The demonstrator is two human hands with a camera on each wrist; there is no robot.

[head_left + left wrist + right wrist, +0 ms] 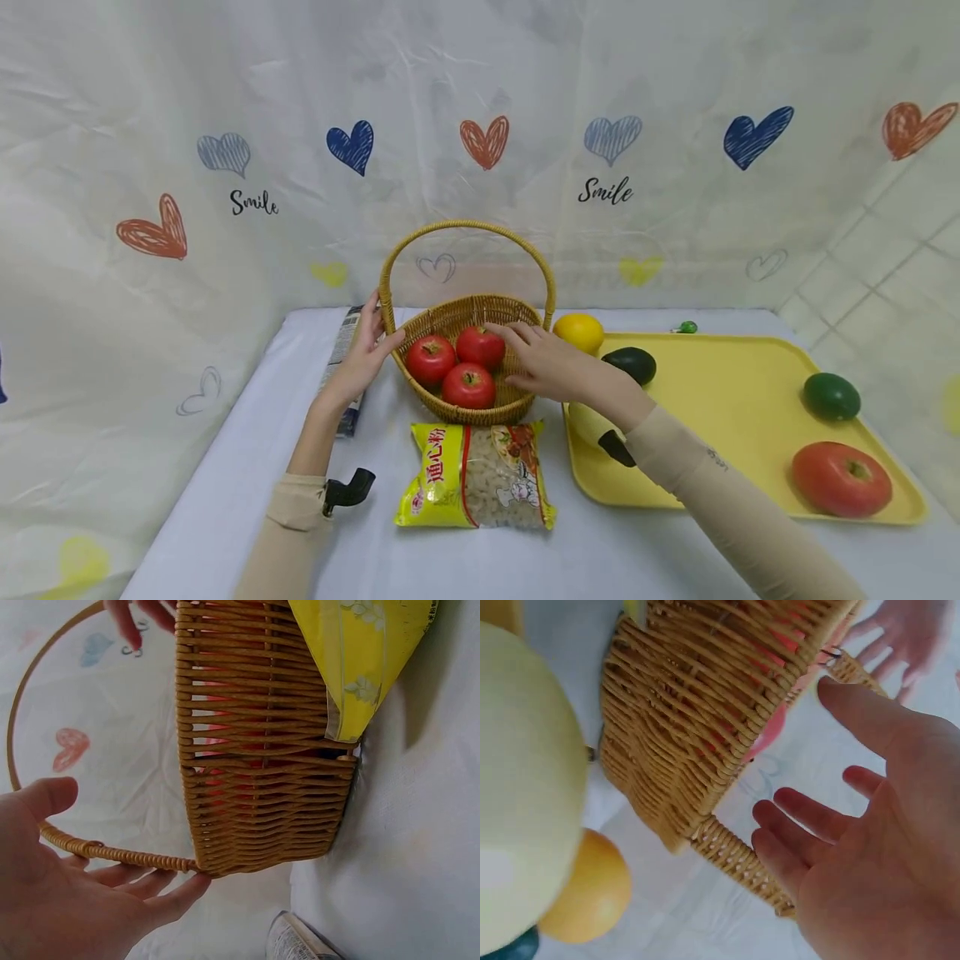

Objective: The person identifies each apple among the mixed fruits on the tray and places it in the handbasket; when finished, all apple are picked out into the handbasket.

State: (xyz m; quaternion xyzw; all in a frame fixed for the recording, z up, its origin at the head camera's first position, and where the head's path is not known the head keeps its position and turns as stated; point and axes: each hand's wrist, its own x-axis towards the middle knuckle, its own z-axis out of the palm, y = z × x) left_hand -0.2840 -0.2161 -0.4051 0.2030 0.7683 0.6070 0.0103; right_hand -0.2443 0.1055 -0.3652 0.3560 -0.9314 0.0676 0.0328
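A wicker basket (pixel 420 398) with a tall arched handle (pixel 467 223) stands at the middle of the table. Three red apples (pixel 468 386) lie in it. At the basket's left side, my left hand (pixel 362 358) touches the foot of the handle. In the left wrist view its fingers (pixel 176 898) reach out along the handle's outer side, thumb apart. My right hand (pixel 551 362) hovers over the basket's right part, fingers extended near the apples. The right wrist view shows that palm with nothing in it. A yellow bag of macaroni (pixel 480 479) lies before the basket.
Right of the basket is a yellow tray (pixel 697 433) with a dark green avocado (pixel 632 364), a green fruit (pixel 831 396) and a large red fruit (pixel 842 477). A yellow fruit (pixel 579 332) and a pale round one (pixel 588 425) sit at its left. A dark packet (pixel 347 419) lies left of the basket.
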